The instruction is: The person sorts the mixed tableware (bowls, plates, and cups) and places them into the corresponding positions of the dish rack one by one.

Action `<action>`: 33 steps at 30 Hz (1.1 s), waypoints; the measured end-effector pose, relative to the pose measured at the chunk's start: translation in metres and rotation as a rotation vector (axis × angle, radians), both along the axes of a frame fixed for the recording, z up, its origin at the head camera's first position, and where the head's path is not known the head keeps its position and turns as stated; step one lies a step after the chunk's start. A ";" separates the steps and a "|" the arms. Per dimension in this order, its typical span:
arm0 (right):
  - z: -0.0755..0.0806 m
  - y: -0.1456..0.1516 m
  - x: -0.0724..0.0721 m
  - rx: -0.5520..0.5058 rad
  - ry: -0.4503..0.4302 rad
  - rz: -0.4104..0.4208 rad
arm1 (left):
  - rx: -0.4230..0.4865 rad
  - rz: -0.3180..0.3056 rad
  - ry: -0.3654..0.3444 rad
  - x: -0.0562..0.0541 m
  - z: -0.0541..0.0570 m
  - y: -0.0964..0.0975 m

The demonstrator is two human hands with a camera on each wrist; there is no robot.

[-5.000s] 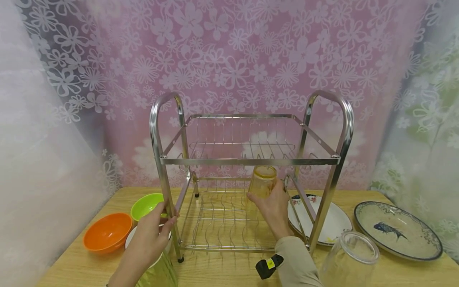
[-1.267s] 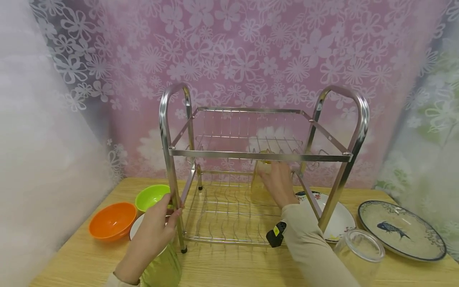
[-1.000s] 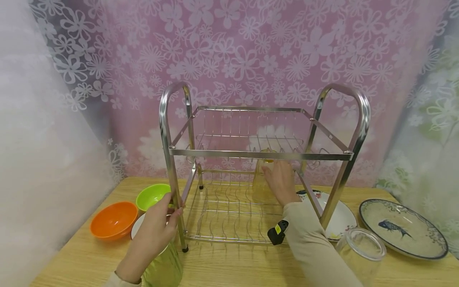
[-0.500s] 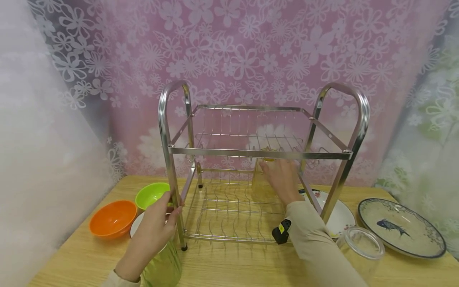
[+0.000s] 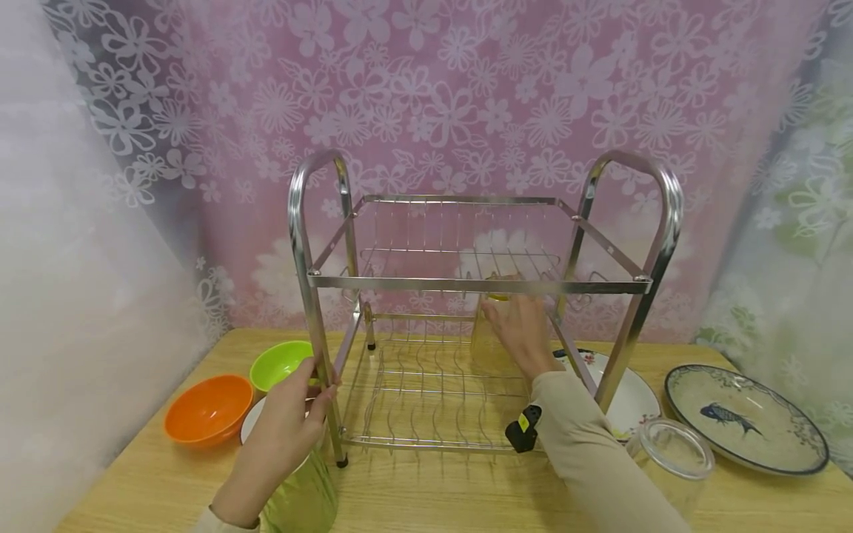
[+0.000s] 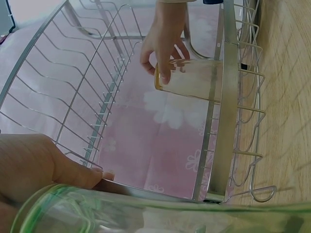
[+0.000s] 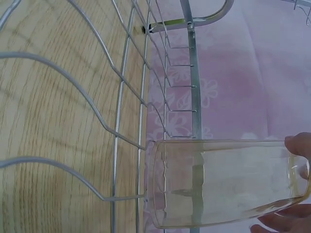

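Observation:
My right hand (image 5: 523,337) reaches under the upper tier of the metal dish rack (image 5: 480,284) and holds a yellowish glass (image 5: 489,346) near its top end. In the right wrist view, thumb and fingers are around the thicker amber end of the glass (image 7: 228,182). Its other end is at the wires at the back of the lower tier. My left hand (image 5: 283,433) grips the rack's front left post, its fingertips partly hidden behind it. In the left wrist view, a green glass (image 6: 121,211) fills the bottom edge, close to that hand.
On the wooden table, an orange bowl (image 5: 209,409), a lime-green bowl (image 5: 280,364) and a partly hidden white dish (image 5: 250,420) stand left. At right are a floral white plate (image 5: 629,403), a fish-patterned plate (image 5: 746,420) and a clear glass (image 5: 673,466). A pink curtain hangs behind.
Since five seconds ago, the right hand and yellowish glass have gone farther back, and the hand has shifted toward the glass's top. Over the last second both hands stay nearly still.

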State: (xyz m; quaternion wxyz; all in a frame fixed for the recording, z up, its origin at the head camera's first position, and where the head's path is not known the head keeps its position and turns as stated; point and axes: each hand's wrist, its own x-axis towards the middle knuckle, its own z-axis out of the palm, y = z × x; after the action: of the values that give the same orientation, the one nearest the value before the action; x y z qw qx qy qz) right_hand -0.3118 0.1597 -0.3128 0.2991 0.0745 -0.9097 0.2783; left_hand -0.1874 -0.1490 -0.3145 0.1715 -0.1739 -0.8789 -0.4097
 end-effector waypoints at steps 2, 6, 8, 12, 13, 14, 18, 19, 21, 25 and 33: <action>0.001 0.000 0.001 0.001 -0.008 -0.005 | -0.001 0.001 -0.001 0.000 0.001 0.000; 0.003 -0.001 0.002 -0.002 -0.021 0.006 | -0.001 0.001 -0.004 0.000 0.000 0.000; 0.004 -0.001 0.003 0.006 -0.027 0.009 | -0.004 0.003 -0.003 -0.001 0.000 0.000; 0.005 0.001 0.005 0.008 -0.048 -0.002 | -0.005 0.002 -0.003 -0.001 0.000 0.000; 0.005 0.001 0.006 0.001 -0.043 -0.003 | -0.005 0.001 -0.001 -0.001 0.000 0.000; 0.005 0.002 0.006 -0.010 -0.044 -0.004 | -0.004 -0.001 0.002 -0.001 0.000 0.000; 0.004 0.003 0.007 -0.047 -0.050 0.006 | 0.003 -0.008 0.021 0.000 0.000 0.000; 0.004 0.003 0.008 -0.043 -0.053 0.007 | 0.004 -0.009 0.025 0.000 0.000 0.000; 0.004 0.003 0.008 -0.034 -0.068 0.003 | 0.005 -0.011 0.028 0.000 0.000 -0.001; 0.003 0.003 0.009 -0.025 -0.065 -0.008 | 0.005 -0.011 0.021 0.000 0.000 0.000; 0.003 0.005 0.010 -0.021 -0.024 -0.026 | -0.001 -0.009 0.035 0.000 0.000 0.000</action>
State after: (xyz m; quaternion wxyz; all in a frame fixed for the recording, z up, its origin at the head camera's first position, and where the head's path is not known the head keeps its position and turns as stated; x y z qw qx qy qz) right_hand -0.3018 0.1646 -0.3098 0.2924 0.0561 -0.9111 0.2849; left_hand -0.1873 -0.1492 -0.3145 0.1851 -0.1853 -0.8751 -0.4068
